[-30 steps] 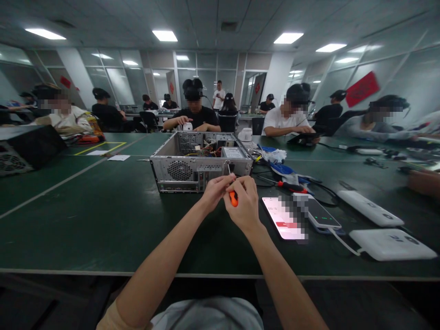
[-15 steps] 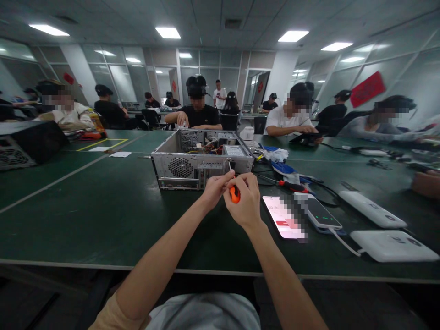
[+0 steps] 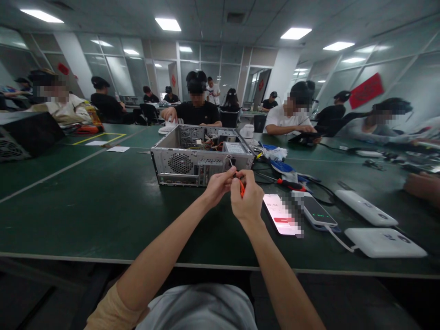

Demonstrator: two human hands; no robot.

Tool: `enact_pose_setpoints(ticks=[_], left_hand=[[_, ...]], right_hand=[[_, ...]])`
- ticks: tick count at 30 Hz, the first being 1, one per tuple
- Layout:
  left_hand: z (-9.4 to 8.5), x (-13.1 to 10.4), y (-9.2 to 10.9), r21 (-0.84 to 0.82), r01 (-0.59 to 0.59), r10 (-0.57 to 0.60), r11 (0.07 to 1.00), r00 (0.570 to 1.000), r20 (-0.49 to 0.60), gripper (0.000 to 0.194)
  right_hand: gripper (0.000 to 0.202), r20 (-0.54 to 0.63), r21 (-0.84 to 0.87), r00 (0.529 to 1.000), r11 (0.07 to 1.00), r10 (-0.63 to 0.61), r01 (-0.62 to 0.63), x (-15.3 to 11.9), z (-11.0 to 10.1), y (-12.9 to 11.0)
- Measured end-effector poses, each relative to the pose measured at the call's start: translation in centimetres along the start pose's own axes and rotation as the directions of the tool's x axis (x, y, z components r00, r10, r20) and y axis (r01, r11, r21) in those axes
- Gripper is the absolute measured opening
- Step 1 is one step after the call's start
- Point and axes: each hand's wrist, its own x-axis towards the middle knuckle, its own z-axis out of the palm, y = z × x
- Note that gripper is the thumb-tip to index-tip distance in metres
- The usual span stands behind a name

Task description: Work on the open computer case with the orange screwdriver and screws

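Note:
An open metal computer case (image 3: 178, 162) lies on the green table, its perforated side facing me, with wires and a metal box inside. My right hand (image 3: 246, 195) is closed around the orange handle of a screwdriver (image 3: 242, 188). The thin shaft points up and left to the right part of the case's near face; whether its tip touches a screw I cannot tell. Fingers pinched, my left hand (image 3: 220, 187) is at the front of the handle near the shaft, just before the case.
Right of my hands lie a lit phone (image 3: 280, 215), a second phone (image 3: 318, 211) on a cable, white power banks (image 3: 385, 243) and red-black pliers (image 3: 292, 184). A black case (image 3: 29, 133) stands far left. People sit across the table.
My right hand has turned around the screwdriver handle, so less of the orange shows. The view has shifted slightly. Across the table, a person's hand now holds a white object.

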Motion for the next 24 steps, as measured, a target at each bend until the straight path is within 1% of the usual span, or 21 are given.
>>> enact_pose_setpoints(ticks=[6,11,17,24], left_hand=[[-0.04,-0.06,0.00,-0.062,0.053,-0.049,0.997,0.997,0.066,0.035],[0.06,-0.12,0.13,-0.118,0.099,-0.094,0.988,0.994,0.055,0.029],[-0.21,-0.25,0.05,-0.117,0.106,-0.101,0.987,0.994,0.046,0.015],[-0.58,0.19,-0.29,-0.128,0.093,-0.090,0.987,0.996,0.029,0.017]], right_hand=[[0.015,-0.009,-0.040,1.000,0.999,0.001,-0.001,-0.08,0.02,-0.20],[0.018,-0.001,-0.070,1.000,0.997,0.006,-0.006,-0.11,0.10,-0.23],[0.018,0.003,-0.072,1.000,0.997,0.016,-0.016,-0.09,0.05,-0.01],[0.016,-0.010,-0.066,1.000,0.998,0.014,-0.015,-0.02,0.00,-0.03]])
